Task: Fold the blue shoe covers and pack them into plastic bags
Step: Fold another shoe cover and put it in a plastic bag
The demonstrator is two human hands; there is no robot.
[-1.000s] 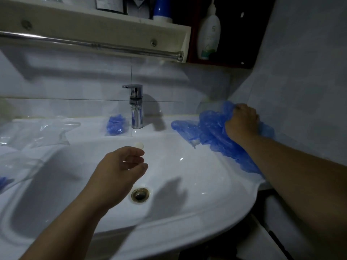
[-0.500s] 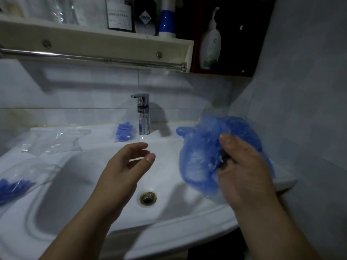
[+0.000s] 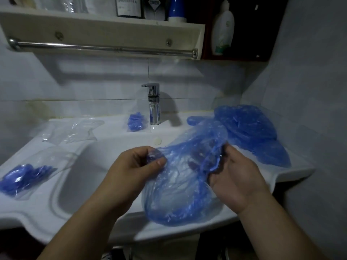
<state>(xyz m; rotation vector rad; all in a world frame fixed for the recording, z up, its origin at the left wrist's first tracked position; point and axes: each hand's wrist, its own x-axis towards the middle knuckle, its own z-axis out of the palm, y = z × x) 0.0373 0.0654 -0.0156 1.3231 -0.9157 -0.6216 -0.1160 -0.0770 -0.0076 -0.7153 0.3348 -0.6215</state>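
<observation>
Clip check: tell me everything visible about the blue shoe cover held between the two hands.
The shoe cover is thin, translucent blue plastic film, crinkled, with a darker gathered elastic edge. It is unfolded and stretched open, sagging like a pouch above the front of the white sink. The left hand pinches one end; the right hand grips the opposite edge. Its upper part runs toward the pile of covers behind; whether they touch is unclear.

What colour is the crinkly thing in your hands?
See-through blue; the shoe cover shows best in the head view.
</observation>
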